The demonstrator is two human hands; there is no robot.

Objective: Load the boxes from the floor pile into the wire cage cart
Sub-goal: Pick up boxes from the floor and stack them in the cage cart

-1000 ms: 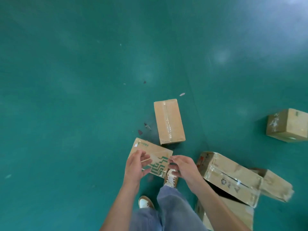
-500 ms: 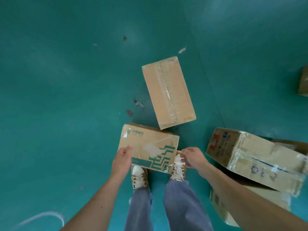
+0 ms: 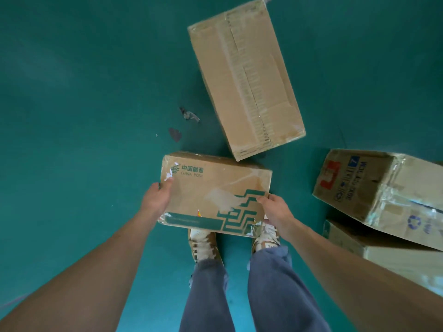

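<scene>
I hold a brown China Post box with green print in front of my legs, above my shoes. My left hand grips its left edge, thumb on top. My right hand grips its right lower edge. A plain taped cardboard box lies on the green floor just beyond it. At the right, a taped box with printed labels leans tilted on another box. The wire cage cart is out of view.
The green floor stretches open to the left and far side. Small dark scraps lie on it near the plain box. My shoes stand right below the held box.
The view has dropped closer to the floor boxes. My hands shifted from the top of the China Post box to its two side edges, and the box now sits nearer my body.
</scene>
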